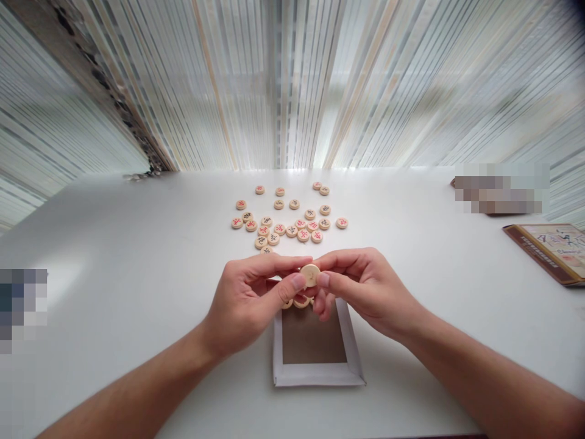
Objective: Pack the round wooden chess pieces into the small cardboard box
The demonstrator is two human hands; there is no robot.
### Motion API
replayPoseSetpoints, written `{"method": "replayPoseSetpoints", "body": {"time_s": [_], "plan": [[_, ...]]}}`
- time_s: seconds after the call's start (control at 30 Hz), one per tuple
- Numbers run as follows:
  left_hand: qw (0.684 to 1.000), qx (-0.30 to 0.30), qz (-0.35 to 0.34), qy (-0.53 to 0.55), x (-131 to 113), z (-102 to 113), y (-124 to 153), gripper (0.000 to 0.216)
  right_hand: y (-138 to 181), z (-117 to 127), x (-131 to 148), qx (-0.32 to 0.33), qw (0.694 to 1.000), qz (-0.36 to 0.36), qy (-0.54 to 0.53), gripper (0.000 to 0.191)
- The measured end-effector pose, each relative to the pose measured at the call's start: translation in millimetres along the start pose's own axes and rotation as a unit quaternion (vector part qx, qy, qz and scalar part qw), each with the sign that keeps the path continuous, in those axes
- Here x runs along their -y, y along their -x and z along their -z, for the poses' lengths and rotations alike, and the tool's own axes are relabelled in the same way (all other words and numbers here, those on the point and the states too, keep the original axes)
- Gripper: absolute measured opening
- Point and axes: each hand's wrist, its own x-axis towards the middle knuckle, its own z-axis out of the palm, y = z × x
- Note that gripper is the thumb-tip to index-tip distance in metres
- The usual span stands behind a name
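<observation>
A round wooden Chinese chess piece [311,275] is pinched between my left hand [256,292] and my right hand [365,289]. The thumbs press its near side, and the face toward me is mostly plain. Both hands are closed on it, above an open shallow box [315,338] with white rims and a brown bottom. Several more pieces [300,301] lie at the far end of this box, partly hidden by my fingers. Beyond the hands, loose Chinese chess pieces [291,231] with red or black characters are scattered on the white table [173,244].
At the right edge lies a brown and cream printed box lid [553,250]. A blurred-out dark item [498,195] is behind it. Striped curtains [256,85] hang along the table's far edge. A pixelated patch [22,305] covers something at the left.
</observation>
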Motion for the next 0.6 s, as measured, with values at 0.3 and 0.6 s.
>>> {"method": "replayPoseSetpoints", "body": {"time_s": [0.3, 0.6], "plan": [[0.999, -0.023, 0.031, 0.005, 0.3, -2.1, -1.6, 0.013, -0.9, -0.8, 1.5, -0.001, 1.0, 0.003, -0.001, 0.026], [0.991, -0.027, -0.072, -0.111, 11.8, 1.8, 2.1, 0.016, -0.8, -0.3, 2.6, -0.037, 0.998, 0.006, 0.048, 0.034]]}}
